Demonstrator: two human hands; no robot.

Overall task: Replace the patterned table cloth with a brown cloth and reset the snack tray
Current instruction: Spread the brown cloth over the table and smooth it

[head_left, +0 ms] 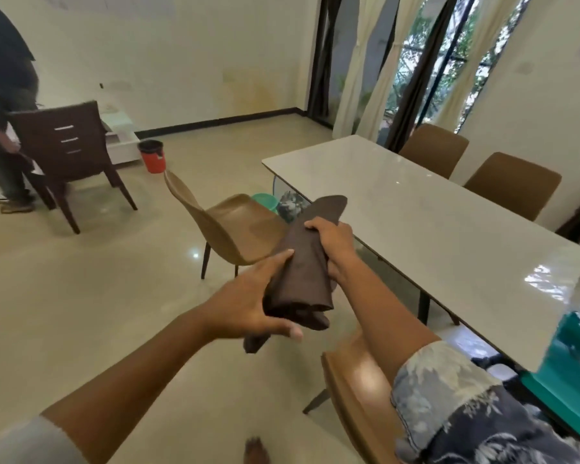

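Patterned blue-grey fabric is seen over the right upper arm at the bottom edge; whether it is a sleeve or a draped cloth cannot be told. A folded brown cloth is held in the air between both hands, just beside the near long edge of the table and not touching it. The cloth's lower end is gripped by the left hand, with the thumb curled beneath the bundle and the fingers laid along its left side. The cloth is clasped higher up by the right hand, fingers wrapped over its top. The far end of the cloth is pointed up and away, toward the table's corner.

The table's pale glossy top is shown bare of any cloth, with window light reflected near its right end. A tan chair is turned away from the table at the left, and another tan chair is placed below the right forearm. Two more tan chairs are set along the far side. A green basin is partly seen under the table. Farther off, a dark wooden chair, a red bucket and another person are seen by the wall.
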